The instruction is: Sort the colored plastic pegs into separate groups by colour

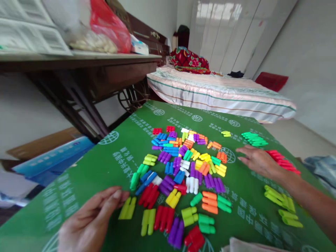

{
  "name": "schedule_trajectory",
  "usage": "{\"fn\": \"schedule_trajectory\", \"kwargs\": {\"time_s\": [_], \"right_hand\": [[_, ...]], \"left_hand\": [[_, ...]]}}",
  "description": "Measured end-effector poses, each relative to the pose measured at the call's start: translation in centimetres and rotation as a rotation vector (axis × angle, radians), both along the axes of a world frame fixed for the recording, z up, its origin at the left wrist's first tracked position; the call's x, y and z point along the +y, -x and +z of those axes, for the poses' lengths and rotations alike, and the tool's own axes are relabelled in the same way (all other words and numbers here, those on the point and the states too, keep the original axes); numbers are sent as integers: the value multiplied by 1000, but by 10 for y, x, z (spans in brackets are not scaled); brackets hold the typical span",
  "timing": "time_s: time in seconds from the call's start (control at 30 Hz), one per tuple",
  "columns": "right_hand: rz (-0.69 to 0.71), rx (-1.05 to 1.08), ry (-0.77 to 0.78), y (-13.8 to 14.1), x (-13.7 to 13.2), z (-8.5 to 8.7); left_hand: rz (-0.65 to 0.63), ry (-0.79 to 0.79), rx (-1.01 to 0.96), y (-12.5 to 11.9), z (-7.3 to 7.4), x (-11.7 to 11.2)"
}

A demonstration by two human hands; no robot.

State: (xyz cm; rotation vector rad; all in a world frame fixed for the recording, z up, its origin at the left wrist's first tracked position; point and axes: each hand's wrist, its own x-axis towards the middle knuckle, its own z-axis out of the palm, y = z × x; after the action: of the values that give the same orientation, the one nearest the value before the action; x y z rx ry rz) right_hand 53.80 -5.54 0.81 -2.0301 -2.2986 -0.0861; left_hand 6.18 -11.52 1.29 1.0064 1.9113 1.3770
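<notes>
A heap of small plastic pegs (183, 175) in many colours lies in the middle of a green printed sheet (115, 164). My left hand (91, 220) rests at the near left, fingers stretched toward a yellow-green peg pair (128, 208), holding nothing. My right hand (258, 160) lies flat on the sheet at the right, fingers spread, between the heap and a sorted row of red pegs (283, 161). A sorted row of green pegs (254, 138) lies farther back. Yellow-green pegs (285, 206) are grouped at the near right.
A dark wooden table (99, 66) with bags on top stands at the left. A bed (217, 92) with a striped cover is behind the sheet. White wardrobe doors (231, 31) stand at the back. Blue boxes (52, 161) lie on the floor at the left.
</notes>
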Motion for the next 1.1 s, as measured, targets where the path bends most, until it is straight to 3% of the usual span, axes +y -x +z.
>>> {"fn": "schedule_trajectory", "kwargs": {"time_s": [0.13,0.27,0.43,0.53,0.8,1.1], "right_hand": [[204,201,-22,71,-38,0],[301,290,-65,136,-51,12],[366,263,-90,197,-21,32],[299,163,-46,224,7,36],[69,75,46,256,55,14],[70,61,23,253,47,18]], "left_hand": [[-35,34,-147,-5,7,0],[-86,-61,-140,-7,-2,1],[-110,-103,-104,-4,-12,3],[-134,-110,-65,-4,-16,3],[-204,-121,31,-1,-26,3],[-217,-138,87,-2,-32,4]]}}
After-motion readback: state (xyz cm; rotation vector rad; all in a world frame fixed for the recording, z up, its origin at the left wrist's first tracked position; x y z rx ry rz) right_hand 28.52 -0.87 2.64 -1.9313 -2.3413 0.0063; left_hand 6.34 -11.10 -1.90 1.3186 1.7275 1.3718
